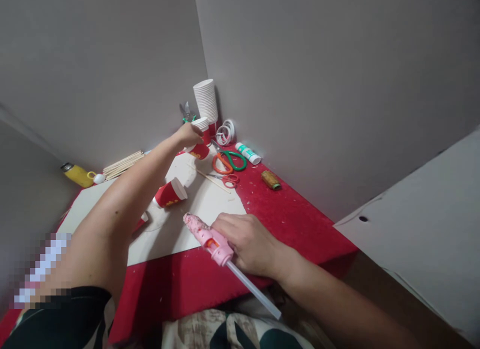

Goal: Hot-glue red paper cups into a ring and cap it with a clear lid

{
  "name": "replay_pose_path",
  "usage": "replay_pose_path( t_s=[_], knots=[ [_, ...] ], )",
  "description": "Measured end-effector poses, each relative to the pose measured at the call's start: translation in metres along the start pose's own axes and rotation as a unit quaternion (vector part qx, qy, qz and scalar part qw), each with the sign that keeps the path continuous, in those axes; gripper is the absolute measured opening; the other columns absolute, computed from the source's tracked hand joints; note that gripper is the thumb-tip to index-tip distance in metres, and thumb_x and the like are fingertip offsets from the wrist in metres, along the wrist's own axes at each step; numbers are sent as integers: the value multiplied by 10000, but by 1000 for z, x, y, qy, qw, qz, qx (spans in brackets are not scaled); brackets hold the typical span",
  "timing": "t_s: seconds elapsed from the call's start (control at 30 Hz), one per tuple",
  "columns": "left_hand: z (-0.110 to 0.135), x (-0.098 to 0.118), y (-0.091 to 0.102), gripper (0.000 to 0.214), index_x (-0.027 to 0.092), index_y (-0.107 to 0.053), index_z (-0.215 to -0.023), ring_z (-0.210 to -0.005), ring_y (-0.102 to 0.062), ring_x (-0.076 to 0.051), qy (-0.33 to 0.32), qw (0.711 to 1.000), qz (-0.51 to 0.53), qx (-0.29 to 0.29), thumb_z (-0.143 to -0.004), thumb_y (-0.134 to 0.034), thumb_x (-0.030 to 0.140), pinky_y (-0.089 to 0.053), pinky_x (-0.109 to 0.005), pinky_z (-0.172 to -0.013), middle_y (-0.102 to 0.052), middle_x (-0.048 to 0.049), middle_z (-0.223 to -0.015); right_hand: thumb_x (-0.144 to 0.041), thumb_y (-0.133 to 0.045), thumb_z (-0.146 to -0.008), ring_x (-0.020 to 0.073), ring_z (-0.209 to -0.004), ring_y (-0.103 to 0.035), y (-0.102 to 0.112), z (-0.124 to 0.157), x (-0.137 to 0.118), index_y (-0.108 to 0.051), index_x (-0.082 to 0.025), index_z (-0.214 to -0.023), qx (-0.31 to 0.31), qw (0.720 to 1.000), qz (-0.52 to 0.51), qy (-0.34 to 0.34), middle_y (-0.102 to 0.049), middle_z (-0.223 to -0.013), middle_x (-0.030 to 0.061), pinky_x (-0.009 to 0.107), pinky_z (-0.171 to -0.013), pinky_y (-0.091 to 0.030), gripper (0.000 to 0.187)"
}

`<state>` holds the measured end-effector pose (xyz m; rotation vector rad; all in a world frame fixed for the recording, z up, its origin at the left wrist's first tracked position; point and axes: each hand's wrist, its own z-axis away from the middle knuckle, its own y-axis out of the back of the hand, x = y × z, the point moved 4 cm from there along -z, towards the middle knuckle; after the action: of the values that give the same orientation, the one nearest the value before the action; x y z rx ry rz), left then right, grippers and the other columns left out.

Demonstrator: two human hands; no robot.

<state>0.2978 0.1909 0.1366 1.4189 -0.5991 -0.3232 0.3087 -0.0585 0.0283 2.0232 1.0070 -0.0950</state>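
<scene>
My left hand (pixel 190 134) reaches to the far corner of the table, closed on a red paper cup (pixel 200 151) with yellow marks; part of the cup is hidden by the fingers. Right behind it stands a short stack of red-and-white paper cups (pixel 206 131). Near the front edge, my right hand (pixel 245 241) grips a pink hot glue gun (pixel 219 246), its nozzle pointing to the far left. A long translucent glue stick (pixel 255 289) sticks out of its back. Another red paper cup (pixel 168 193) lies tilted on the white board (pixel 210 209), left of the glue gun.
A tall cup stack (pixel 205 99) and pruning shears (pixel 187 111) stand in the corner, near white tape rolls (pixel 225 133). Scissors (pixel 229 181), larger scissors (pixel 236 160), a glue tube (pixel 248 153) and thread spool (pixel 270 180) lie rightward. Sticks (pixel 123 164) and a yellow bottle (pixel 77 174) lie left.
</scene>
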Motion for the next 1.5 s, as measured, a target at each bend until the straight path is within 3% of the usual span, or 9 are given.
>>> replay_pose_path(
  t_s=[0.13, 0.3, 0.37, 0.53, 0.63, 0.73, 0.87, 1.13, 1.5],
  knots=[
    [57, 11, 49, 415, 70, -726, -1177, -1043, -648, -233, -72, 992, -9, 107, -849, -493, 173, -482, -330, -914, -727, -59, -1046, -286, -562, -925, 138, -595, -488, -2, 5, 8, -526, -210, -764, 5, 999, -20, -25, -573, -707, 13, 275, -558, -342, 182],
    [193, -19, 107, 446, 167, -733, -1165, -988, -672, -221, -114, 957, -74, 257, -881, -392, 214, -482, -396, -866, -645, 7, -876, -366, -597, -940, 177, -673, -615, 0, 7, 10, -648, -196, -892, 16, 993, -61, -97, -662, -784, 57, 289, -621, -463, 184],
    [254, -44, 104, 400, 238, -743, -1105, -842, -697, -234, -80, 954, -46, 286, -933, -406, 370, -528, -441, -793, -579, 16, -711, -387, -582, -946, 224, -783, -685, 4, 4, 5, -694, -208, -1023, 1, 984, -89, -157, -727, -900, 88, 328, -690, -524, 225],
    [333, -103, 17, 381, 267, -745, -1105, -743, -709, -209, 2, 988, 150, 26, -918, -506, 497, -574, -331, -664, -774, -27, -910, -434, -593, -945, 308, -1076, -711, 8, -24, -18, -721, -237, -1201, -47, 966, -133, -216, -767, -1138, 84, 438, -934, -570, 347],
    [335, -123, -32, 478, 233, -642, -1328, -789, -743, -243, 30, 975, 195, -97, -951, -482, 479, -575, -356, -729, -798, -47, -925, -473, -579, -959, 317, -1240, -643, -7, -44, -25, -703, -262, -1280, -88, 970, -132, -186, -724, -1281, 63, 480, -1085, -499, 404],
    [321, -131, -55, 602, 139, -539, -1439, -908, -751, -262, 26, 975, 176, -131, -942, -486, 474, -554, -356, -834, -794, -103, -1025, -497, -545, -980, 281, -1317, -591, -32, -52, -22, -667, -255, -1337, -132, 967, -140, -167, -668, -1379, 48, 465, -1160, -439, 449],
    [300, -130, -60, 674, 93, -470, -1484, -1073, -713, -294, 12, 988, 110, -113, -940, -477, 491, -517, -348, -894, -717, -179, -1253, -486, -531, -994, 262, -1328, -583, -56, -55, -13, -644, -237, -1361, -169, 965, -117, -162, -639, -1417, 55, 469, -1171, -423, 458],
    [273, -136, -72, 526, 108, -645, -1177, -897, -694, -281, -30, 974, 131, -180, -940, -453, 537, -497, -341, -757, -732, -162, -1116, -490, -525, -988, 282, -1299, -605, -79, -73, -8, -692, -244, -1291, -208, 958, -96, -175, -679, -1362, 56, 491, -1164, -429, 425],
    [271, -153, -78, 722, 123, -517, -1418, -1254, -589, -310, -24, 958, 179, -222, -937, -392, 646, -450, -358, -1025, -589, -160, -1440, -505, -576, -963, 312, -1244, -645, -85, -70, -5, -726, -226, -1250, -147, 962, -101, -208, -715, -1300, 74, 488, -1109, -500, 427]
  ],
)
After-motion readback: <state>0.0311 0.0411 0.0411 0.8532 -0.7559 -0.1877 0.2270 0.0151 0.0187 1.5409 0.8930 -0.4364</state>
